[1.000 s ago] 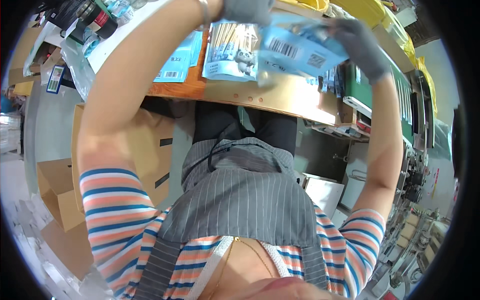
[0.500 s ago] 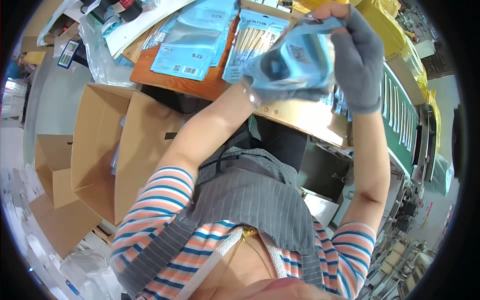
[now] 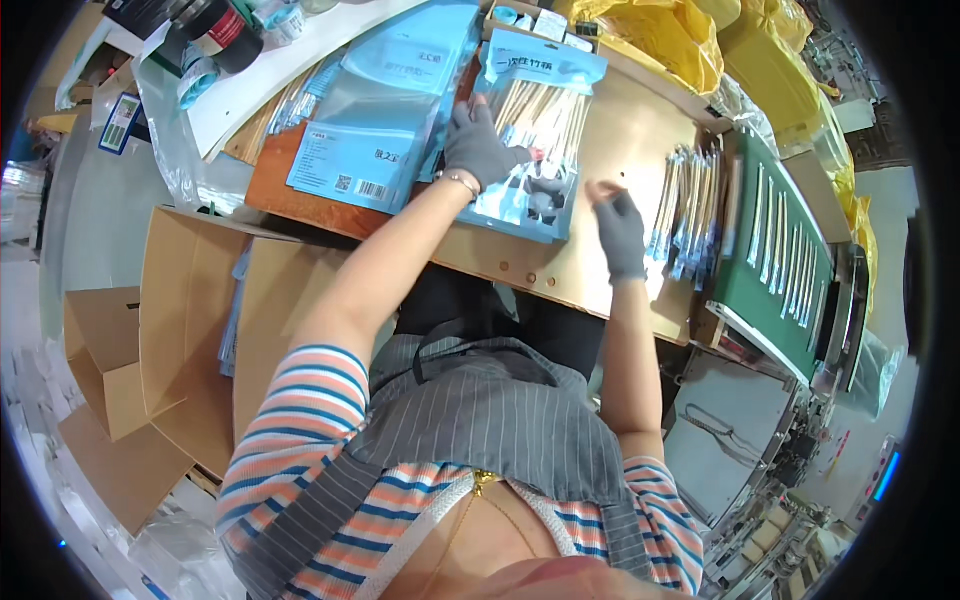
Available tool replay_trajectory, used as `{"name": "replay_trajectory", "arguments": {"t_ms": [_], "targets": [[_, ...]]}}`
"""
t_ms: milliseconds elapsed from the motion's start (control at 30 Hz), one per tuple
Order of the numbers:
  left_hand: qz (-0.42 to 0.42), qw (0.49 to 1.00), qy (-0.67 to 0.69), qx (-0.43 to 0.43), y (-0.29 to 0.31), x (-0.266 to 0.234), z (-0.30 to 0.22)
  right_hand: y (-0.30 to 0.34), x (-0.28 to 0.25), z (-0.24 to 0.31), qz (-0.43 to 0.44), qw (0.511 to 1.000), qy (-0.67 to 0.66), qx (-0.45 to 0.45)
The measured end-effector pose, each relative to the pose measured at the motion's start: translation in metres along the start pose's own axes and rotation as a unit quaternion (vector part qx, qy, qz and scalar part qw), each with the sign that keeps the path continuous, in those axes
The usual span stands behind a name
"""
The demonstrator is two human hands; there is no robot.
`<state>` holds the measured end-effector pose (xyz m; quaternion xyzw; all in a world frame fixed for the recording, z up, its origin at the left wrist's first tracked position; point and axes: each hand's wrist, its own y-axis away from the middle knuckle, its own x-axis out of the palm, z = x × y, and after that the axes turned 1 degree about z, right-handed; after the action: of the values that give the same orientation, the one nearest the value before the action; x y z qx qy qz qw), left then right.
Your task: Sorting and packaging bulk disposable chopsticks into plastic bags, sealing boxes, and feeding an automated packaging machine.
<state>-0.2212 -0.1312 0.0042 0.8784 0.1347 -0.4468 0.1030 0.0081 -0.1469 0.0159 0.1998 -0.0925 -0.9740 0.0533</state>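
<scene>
A clear-fronted blue bag of wooden chopsticks lies on the worktable, with a panda picture near its lower end. My left hand, in a grey glove with bare fingertips, rests on the bag's left edge, thumb stretched across its front and fingers apart. To the right of the bag, my right hand, gloved alike, hovers over the wooden tabletop; its fingers are loosely bent and nothing shows in them. Flat blue bags lie in an overlapping pile left of my left hand.
Wrapped chopsticks lie in a bunch on the right, beside a green surface bearing a row of more. Yellow plastic bags fill the far right. An open cardboard box stands at the left, and a dark bottle sits far left.
Both hands held a blue bag up in the air; they have now come down and parted. My left hand is on the chopstick bag, and my right hand has let go and moved lower.
</scene>
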Motion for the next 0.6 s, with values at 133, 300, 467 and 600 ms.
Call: {"name": "replay_trajectory", "arguments": {"t_ms": [133, 300, 467, 600], "targets": [[0.059, 0.985, 0.127, -0.101, -0.001, 0.009, -0.006, -0.081, 0.026, -0.038, 0.006, 0.996, -0.046, 0.077], [0.087, 0.956, 0.217, -0.177, -0.003, 0.015, 0.039, -0.056, 0.068, -0.002, 0.275, 0.892, -0.288, 0.215], [0.079, 0.802, 0.592, 0.017, 0.116, -0.009, 0.039, 0.044, 0.039, -0.019, 0.208, 0.917, -0.297, 0.168], [0.207, 0.696, 0.675, -0.131, 0.178, -0.085, 0.083, 0.110, 0.081, 0.063, 0.262, 0.941, -0.152, 0.152]]}}
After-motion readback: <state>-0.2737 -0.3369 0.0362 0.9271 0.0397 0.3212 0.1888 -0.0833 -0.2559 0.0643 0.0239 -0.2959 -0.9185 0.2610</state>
